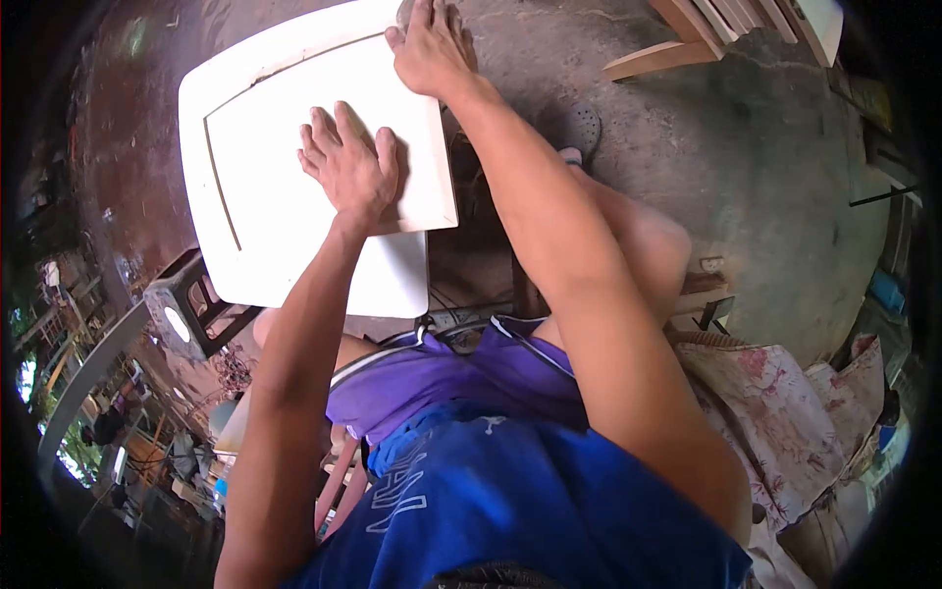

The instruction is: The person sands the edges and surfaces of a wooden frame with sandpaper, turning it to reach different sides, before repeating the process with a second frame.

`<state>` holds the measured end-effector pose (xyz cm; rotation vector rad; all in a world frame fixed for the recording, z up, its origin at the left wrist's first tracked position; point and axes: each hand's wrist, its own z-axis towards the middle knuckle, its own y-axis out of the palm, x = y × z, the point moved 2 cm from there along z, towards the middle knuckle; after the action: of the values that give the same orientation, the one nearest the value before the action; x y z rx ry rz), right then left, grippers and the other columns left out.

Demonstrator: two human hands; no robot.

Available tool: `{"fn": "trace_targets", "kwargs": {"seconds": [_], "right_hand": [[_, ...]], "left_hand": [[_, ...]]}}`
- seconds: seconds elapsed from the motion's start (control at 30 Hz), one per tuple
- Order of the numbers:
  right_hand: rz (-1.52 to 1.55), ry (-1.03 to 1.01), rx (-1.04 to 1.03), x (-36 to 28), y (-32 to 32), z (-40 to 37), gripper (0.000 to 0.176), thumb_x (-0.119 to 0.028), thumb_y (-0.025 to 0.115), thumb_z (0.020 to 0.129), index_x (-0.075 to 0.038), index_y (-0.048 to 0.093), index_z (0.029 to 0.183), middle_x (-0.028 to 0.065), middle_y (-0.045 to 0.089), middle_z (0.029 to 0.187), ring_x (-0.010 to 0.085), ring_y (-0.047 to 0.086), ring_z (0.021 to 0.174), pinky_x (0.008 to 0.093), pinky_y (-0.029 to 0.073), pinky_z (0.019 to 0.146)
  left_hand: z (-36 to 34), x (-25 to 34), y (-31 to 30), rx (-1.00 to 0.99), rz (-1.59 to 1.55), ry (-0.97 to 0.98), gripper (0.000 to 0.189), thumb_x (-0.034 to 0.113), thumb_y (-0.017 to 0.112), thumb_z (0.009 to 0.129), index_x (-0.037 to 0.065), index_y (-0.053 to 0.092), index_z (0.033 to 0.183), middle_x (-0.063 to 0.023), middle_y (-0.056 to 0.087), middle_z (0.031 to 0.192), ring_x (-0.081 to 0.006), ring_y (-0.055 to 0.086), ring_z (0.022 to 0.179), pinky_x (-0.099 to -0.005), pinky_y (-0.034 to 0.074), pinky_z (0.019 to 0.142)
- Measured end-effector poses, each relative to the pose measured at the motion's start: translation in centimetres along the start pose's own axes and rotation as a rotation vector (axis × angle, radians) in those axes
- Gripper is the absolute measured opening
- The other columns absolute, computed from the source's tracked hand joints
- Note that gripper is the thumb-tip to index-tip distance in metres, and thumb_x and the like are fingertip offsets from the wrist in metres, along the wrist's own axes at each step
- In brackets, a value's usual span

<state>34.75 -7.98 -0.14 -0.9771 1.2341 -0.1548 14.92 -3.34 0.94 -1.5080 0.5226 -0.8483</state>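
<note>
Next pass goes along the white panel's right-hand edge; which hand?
Probably right: the right hand is at that edge's far end, while the left hand lies spread farther in on the white panel.

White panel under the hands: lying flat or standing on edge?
Flat: the white panel shows its broad face, and the left hand rests palm-down on it.

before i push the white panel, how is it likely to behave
The white panel is probably stiff: its edges run straight and it lies flat. Being flat, it should slide rather than roll. It may tip if pushed further right, since that edge seems to overhang the white tabletop.
</note>
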Motion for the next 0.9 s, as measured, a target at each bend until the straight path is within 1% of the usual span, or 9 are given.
{"fn": "trace_targets", "kwargs": {"seconds": [0.03,0.07,0.13,0.27,0.3,0.4,0.43,0.6,0.9], "right_hand": [[-0.045,0.007,0.066,0.0,0.6,-0.3,0.085,-0.037,0.069,0.095,-0.019,0.026,0.166,0.0218,0.017,0.173,0.0504,0.039,0.146,0.0585,0.038,0.118],[-0.046,0.007,0.041,0.7,1.3,-1.7,0.085,-0.037,0.069,0.095,-0.019,0.026,0.166,0.0218,0.017,0.173,0.0504,0.039,0.146,0.0585,0.038,0.118],[0.067,-0.041,-0.081,-0.7,-1.1,-5.3,0.084,-0.036,0.056,0.104,0.008,0.014,0.162,0.0327,0.013,0.170,0.0551,0.026,0.152,0.0626,0.026,0.124],[0.135,-0.090,-0.073,-0.3,-1.0,-12.2,0.078,-0.030,0.060,0.102,0.007,0.025,0.161,0.0339,0.016,0.168,0.0519,0.034,0.150,0.0573,0.031,0.123],[0.063,-0.156,0.085,0.0,-0.5,-12.0,0.068,-0.028,0.063,0.100,0.005,0.039,0.155,0.0323,0.034,0.162,0.0489,0.044,0.143,0.0550,0.039,0.118],[0.108,-0.080,-0.003,-1.0,-3.8,-10.1,0.054,-0.027,0.066,0.098,0.002,0.052,0.141,0.0278,0.052,0.148,0.0460,0.055,0.130,0.0550,0.045,0.109],[0.059,-0.107,0.075,-0.7,-4.0,-9.3,0.037,-0.026,0.068,0.097,-0.001,0.060,0.123,0.0219,0.065,0.125,0.0423,0.062,0.116,0.0536,0.051,0.098],[0.091,-0.105,0.251,1.0,-2.5,-11.0,0.019,-0.020,0.067,0.097,-0.006,0.059,0.106,0.0190,0.066,0.107,0.0414,0.068,0.098,0.0539,0.056,0.084],[0.117,0.044,-0.064,2.6,-9.6,-27.1,0.011,-0.012,0.068,0.088,-0.004,0.066,0.096,0.0163,0.065,0.102,0.0404,0.068,0.092,0.0511,0.057,0.080]], "left_hand": [[-0.3,-0.2,-0.2,-0.020,-0.002,-0.014,0.080,0.053,0.051,0.099,0.007,0.031,0.161,-0.0304,0.023,0.166,-0.0533,0.015,0.153,-0.0667,0.008,0.124],[-0.8,-0.3,-0.2,-0.033,0.000,-0.035,0.080,0.053,0.051,0.099,0.007,0.031,0.161,-0.0304,0.023,0.166,-0.0533,0.015,0.153,-0.0667,0.008,0.124],[-0.3,-0.2,-0.1,-0.012,0.004,-0.019,0.080,0.054,0.051,0.098,0.007,0.032,0.160,-0.0298,0.023,0.166,-0.0533,0.016,0.153,-0.0669,0.009,0.124],[-0.3,0.2,-0.5,0.023,-0.021,-0.022,0.078,0.052,0.052,0.097,0.007,0.036,0.158,-0.0295,0.026,0.165,-0.0530,0.017,0.153,-0.0672,0.011,0.123],[-0.4,0.2,-0.6,0.021,-0.018,-0.020,0.078,0.052,0.052,0.097,0.007,0.036,0.158,-0.0295,0.026,0.165,-0.0530,0.017,0.153,-0.0672,0.011,0.123],[-0.5,0.2,-0.3,0.042,-0.011,-0.003,0.078,0.053,0.053,0.097,0.007,0.038,0.157,-0.0292,0.027,0.164,-0.0526,0.018,0.153,-0.0664,0.013,0.123],[-0.3,0.1,-0.2,0.059,-0.016,0.002,0.078,0.054,0.053,0.096,0.007,0.039,0.157,-0.0290,0.028,0.164,-0.0524,0.019,0.153,-0.0659,0.013,0.124],[-0.2,-0.2,0.3,0.093,-0.010,-0.005,0.076,0.054,0.054,0.096,0.010,0.041,0.156,-0.0283,0.030,0.163,-0.0512,0.020,0.153,-0.0650,0.014,0.124],[0.6,-0.4,0.7,0.055,-0.008,0.016,0.077,0.055,0.057,0.096,0.009,0.041,0.155,-0.0288,0.025,0.163,-0.0499,0.018,0.153,-0.0652,0.014,0.124]]}}
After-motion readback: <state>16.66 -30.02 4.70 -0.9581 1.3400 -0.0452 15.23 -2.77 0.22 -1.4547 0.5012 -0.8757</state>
